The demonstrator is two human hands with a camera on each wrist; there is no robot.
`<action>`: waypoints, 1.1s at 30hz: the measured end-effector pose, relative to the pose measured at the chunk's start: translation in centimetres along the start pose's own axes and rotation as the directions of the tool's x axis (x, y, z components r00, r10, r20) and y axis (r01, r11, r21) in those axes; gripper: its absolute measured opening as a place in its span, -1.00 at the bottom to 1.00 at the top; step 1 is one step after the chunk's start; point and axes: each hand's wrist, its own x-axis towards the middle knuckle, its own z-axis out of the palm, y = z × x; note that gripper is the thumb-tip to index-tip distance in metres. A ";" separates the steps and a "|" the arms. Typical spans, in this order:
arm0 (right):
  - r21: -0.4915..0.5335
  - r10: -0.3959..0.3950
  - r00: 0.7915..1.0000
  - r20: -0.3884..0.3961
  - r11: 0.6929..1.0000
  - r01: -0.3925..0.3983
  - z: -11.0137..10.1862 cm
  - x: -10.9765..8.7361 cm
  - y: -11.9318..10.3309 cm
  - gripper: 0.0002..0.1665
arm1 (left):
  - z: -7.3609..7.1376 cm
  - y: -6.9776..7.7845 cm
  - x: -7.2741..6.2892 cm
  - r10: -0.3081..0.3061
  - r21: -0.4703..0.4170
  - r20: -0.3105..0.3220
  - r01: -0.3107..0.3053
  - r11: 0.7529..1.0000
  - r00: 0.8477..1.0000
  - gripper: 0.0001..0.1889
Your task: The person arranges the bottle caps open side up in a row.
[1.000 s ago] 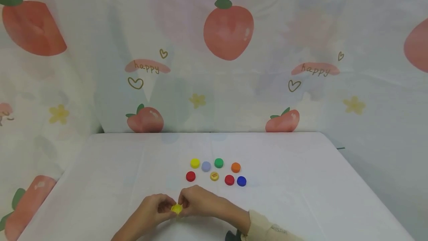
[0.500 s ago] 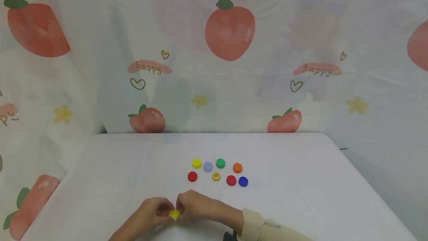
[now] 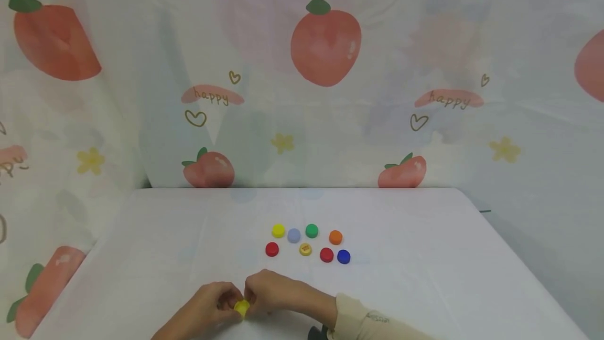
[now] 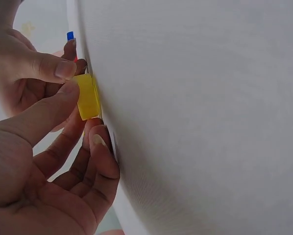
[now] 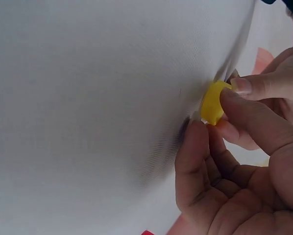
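A small yellow cap (image 3: 242, 307) with an angular outline sits between both hands, low in the head view near the front of the table. My left hand (image 3: 205, 303) pinches it from the left, thumb on its side in the left wrist view. From the right, my right hand (image 3: 270, 291) pinches it as well. In the right wrist view the yellow cap (image 5: 213, 104) is close to the white cloth, the right thumb on it. Whether it touches the cloth I cannot tell. Fingers hide parts of its sides.
Beyond the hands lie several bottle caps in two loose rows: yellow (image 3: 278, 231), lavender (image 3: 294, 235), green (image 3: 312, 231), orange (image 3: 335, 237), red (image 3: 271, 249), gold (image 3: 305, 249), another red (image 3: 326, 255) and blue (image 3: 344, 257). A white cloth (image 3: 424, 277) covers the table; a printed curtain (image 3: 302, 135) hangs behind.
Both hands have moved slightly left and toward the front edge with the yellow cap between them. The caps on the table keep their arrangement; the head view has shifted slightly.
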 end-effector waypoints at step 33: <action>0.048 0.041 0.998 -0.046 0.998 -0.039 -2.6 -3.1 2.3 -0.74 | -1.4 1.4 0.1 -0.015 0.108 0.034 0.011 0.994 0.999 -0.60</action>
